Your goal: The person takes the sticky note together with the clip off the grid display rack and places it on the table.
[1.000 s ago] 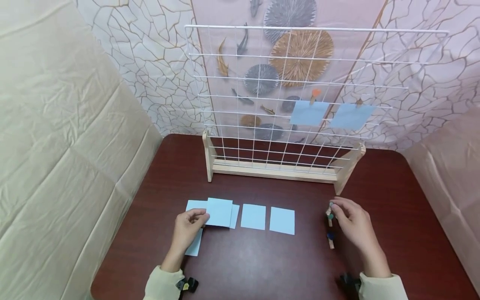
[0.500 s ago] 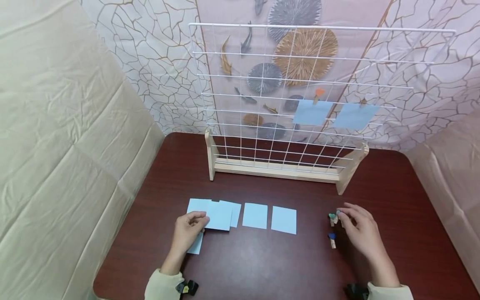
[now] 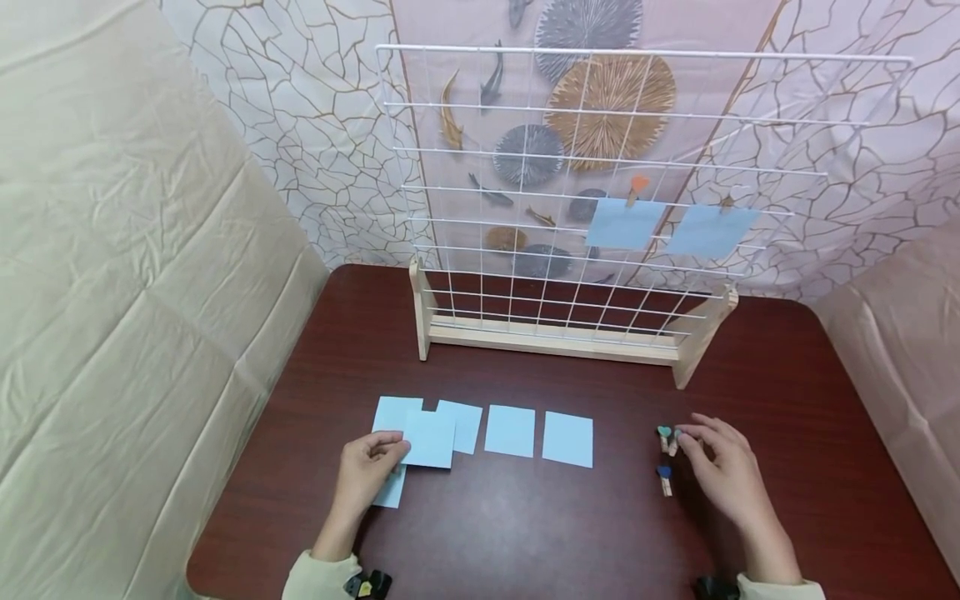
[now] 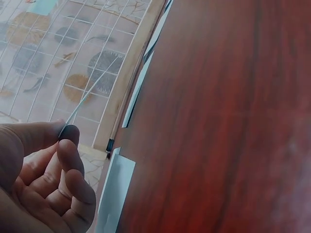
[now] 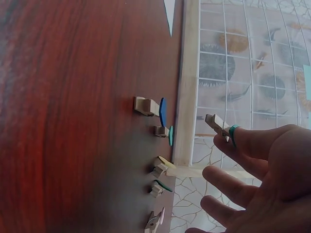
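My left hand [image 3: 363, 471] pinches a light blue square paper sheet [image 3: 431, 439] by its left edge, thumb against fingers. In the left wrist view that sheet shows edge-on, raised off the table. Other blue sheets lie beneath and beside it, one at the back left [image 3: 395, 408] and one partly under the hand [image 3: 390, 490]. On the right, my right hand [image 3: 723, 467] pinches a small wooden clothespin [image 5: 217, 123] with a teal trim between thumb and index finger. Near it on the table lie a clothespin with a green heart [image 3: 664, 437] and a blue-topped clothespin [image 3: 664, 480].
A white wire grid [image 3: 517, 221] stands in a wooden base [image 3: 555, 340] at the back. Two blue sheets hang on it, one under an orange-topped clothespin [image 3: 636, 188]. More sheets [image 3: 510, 431] lie mid-table. Yellow [image 5: 160, 168] and dark green [image 5: 158, 188] clothespins lie by my right hand.
My left hand has drawn its sheet left and toward me, uncovering more of the sheet behind. The right hand has lifted its clothespin and shifted right, away from the others.
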